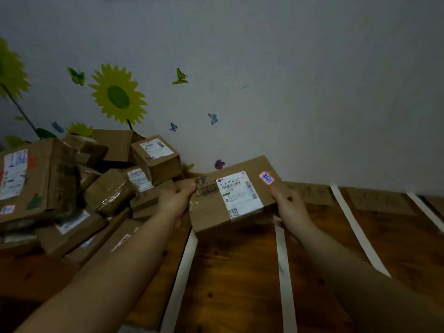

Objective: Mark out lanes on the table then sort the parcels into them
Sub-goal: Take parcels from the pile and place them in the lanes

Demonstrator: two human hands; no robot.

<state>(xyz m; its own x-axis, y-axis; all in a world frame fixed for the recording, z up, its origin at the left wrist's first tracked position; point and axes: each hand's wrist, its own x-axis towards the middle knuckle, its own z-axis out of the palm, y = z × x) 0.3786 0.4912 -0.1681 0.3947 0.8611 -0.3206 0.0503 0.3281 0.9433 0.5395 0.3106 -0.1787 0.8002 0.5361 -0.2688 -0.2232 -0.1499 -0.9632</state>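
Sorting step: brown cardboard parcel with white label gripped by left hand and right hand, both curled round its ends; next, probably lowering between white tape strips.

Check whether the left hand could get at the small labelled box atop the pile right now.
Probably not yet: the left hand grips the held parcel with the right hand. Otherwise the way looks free; the small box sits exposed on the pile, just beyond that hand.
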